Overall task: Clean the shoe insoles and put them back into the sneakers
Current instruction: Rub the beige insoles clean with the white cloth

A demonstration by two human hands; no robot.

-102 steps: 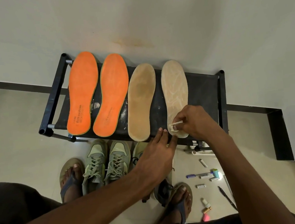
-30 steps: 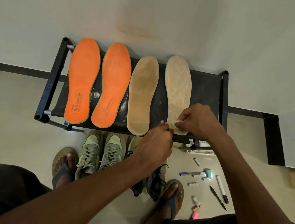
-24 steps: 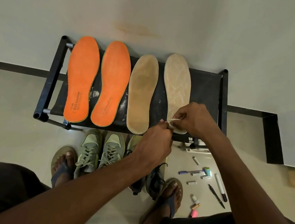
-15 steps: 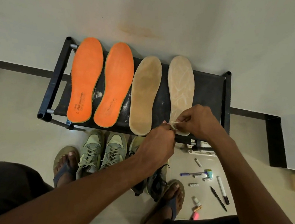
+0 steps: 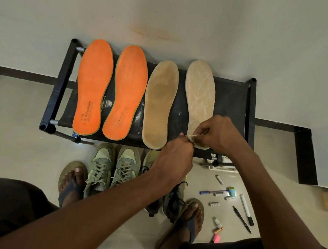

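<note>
Over the heel of the rightmost tan insole, at about five o'clock on the black bench, the left hand and the right hand meet, each pinching an end of a small pale scrap, perhaps a wipe or a tuft of residue; it is too small to name. That insole shows whitish streaks across a beige face and lies flat, heel over the near rail. Just beside it at nine o'clock lies a darker tan insole, smudged grey through the middle, and further toward nine o'clock sit two orange insoles, printed with lettering at the heels. Below the bench, at six to seven o'clock, a pair of green sneakers stands on the floor, with darker sneakers partly hidden under the left forearm. As a judgement, the scrap could tear or slip, since it is held only by fingertips, and a tug could drag the overhanging heel off the bench onto the pens scattered at five o'clock.
</note>
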